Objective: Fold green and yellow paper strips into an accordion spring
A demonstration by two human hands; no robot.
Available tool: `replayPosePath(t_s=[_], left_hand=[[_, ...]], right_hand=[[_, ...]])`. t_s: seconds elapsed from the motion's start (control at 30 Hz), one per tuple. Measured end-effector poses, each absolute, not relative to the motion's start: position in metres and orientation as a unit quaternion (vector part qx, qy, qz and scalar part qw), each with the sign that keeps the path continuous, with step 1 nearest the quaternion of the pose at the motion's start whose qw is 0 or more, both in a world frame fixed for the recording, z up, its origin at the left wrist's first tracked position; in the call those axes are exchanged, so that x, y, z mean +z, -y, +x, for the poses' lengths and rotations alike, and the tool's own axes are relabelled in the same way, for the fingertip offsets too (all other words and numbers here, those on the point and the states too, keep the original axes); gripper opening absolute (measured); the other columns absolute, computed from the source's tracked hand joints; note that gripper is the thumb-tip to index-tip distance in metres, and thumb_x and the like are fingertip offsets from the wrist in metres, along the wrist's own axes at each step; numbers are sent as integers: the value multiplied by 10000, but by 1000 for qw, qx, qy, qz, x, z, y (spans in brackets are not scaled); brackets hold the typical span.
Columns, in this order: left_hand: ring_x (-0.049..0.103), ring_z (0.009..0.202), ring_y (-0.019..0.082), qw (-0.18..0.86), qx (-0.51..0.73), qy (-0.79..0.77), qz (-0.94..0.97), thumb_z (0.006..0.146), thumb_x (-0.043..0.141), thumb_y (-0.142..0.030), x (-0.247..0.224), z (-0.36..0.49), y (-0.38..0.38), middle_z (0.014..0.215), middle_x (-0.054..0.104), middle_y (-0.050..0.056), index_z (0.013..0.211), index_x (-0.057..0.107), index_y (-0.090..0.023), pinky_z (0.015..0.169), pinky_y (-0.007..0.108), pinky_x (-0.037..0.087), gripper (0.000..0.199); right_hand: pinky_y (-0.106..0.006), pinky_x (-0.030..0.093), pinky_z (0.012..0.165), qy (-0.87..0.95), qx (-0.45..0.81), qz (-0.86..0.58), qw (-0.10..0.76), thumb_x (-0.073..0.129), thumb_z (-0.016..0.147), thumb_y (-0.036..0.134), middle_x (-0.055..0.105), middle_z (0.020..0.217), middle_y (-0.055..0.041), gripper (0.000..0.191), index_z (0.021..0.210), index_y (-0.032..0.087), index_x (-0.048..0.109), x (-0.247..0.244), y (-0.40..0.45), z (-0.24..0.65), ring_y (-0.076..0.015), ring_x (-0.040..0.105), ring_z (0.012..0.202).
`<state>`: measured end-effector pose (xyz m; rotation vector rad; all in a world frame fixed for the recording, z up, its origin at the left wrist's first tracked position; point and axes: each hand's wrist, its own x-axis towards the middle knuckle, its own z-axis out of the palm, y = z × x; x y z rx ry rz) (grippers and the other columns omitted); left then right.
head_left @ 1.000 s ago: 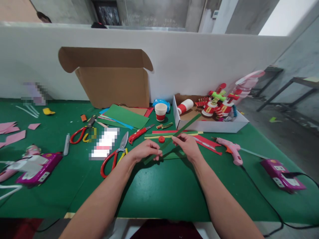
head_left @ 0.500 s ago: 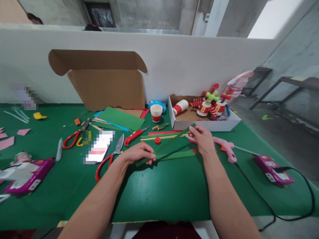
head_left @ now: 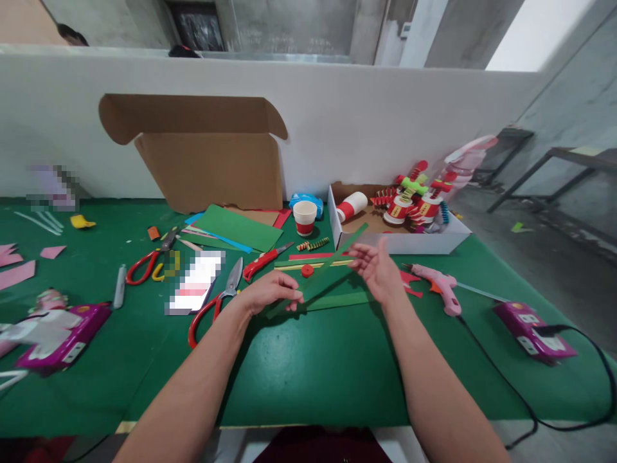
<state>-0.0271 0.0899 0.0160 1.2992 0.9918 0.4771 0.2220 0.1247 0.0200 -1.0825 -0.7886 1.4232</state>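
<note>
Between the fingertips of my left hand is pinched a long green paper strip, which slants up to the right above the table. My right hand is open beside the strip's upper part, fingers spread and holding nothing. Under the strip, another green paper strip lies flat, its right end reaching toward my right wrist. A small red paper coil rests just beyond my left hand, near several red, green and yellow strips. Red paper pieces lie right of my right hand.
Red-handled scissors, a red utility knife and a phone lie left. Behind stand a paper cup and a white box of paper-cup crafts. A pink glue gun with its cord is at right.
My right hand has let go of the green strip's upper end and opened, moving slightly down and left. My left hand keeps its pinch. The view has shifted slightly.
</note>
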Motion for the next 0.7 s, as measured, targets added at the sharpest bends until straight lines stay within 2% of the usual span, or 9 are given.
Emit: replayPosePath(t_s=[0.1, 0.17, 0.37, 0.53, 0.7], left_hand=[[563, 532, 112, 653, 214, -440, 578, 650, 724, -363, 16, -25, -89, 566, 655, 30, 666, 701, -124, 563, 236, 427, 241], [558, 534, 110, 651, 208, -439, 584, 659, 724, -382, 16, -23, -88, 573, 650, 29, 659, 688, -123, 560, 235, 431, 262], [563, 578, 102, 639, 246, -426, 591, 738, 684, -448, 14, -15, -85, 651, 648, 7, 845, 673, -140, 569, 226, 453, 326], [510, 497, 87, 624, 257, -446, 588, 750, 642, -481, 12, -12, -87, 545, 589, -10, 733, 643, -133, 538, 223, 435, 348], [511, 499, 94, 575, 215, -485, 623, 729, 633, -458, 15, -24, -91, 536, 571, -21, 730, 643, -143, 518, 214, 408, 315]], right_hand=[[-225, 483, 539, 421, 653, -464, 425, 656, 733, 621, 679, 662, -35, 462, 708, 160, 660, 13, -112, 196, -108, 590, 522], [-217, 461, 554, 485, 632, -466, 385, 760, 656, 540, 670, 637, -17, 399, 682, 154, 660, 6, -104, 183, -99, 576, 523], [-229, 389, 513, 579, 534, -485, 380, 720, 692, 490, 626, 524, -2, 353, 621, 144, 697, 0, -94, 169, -105, 516, 490], [-232, 387, 495, 576, 495, -508, 405, 717, 672, 496, 619, 491, 2, 351, 582, 157, 697, 5, -95, 172, -111, 511, 473], [-250, 443, 527, 487, 505, -532, 474, 773, 588, 520, 650, 534, -28, 379, 566, 154, 678, 4, -108, 186, -119, 544, 489]])
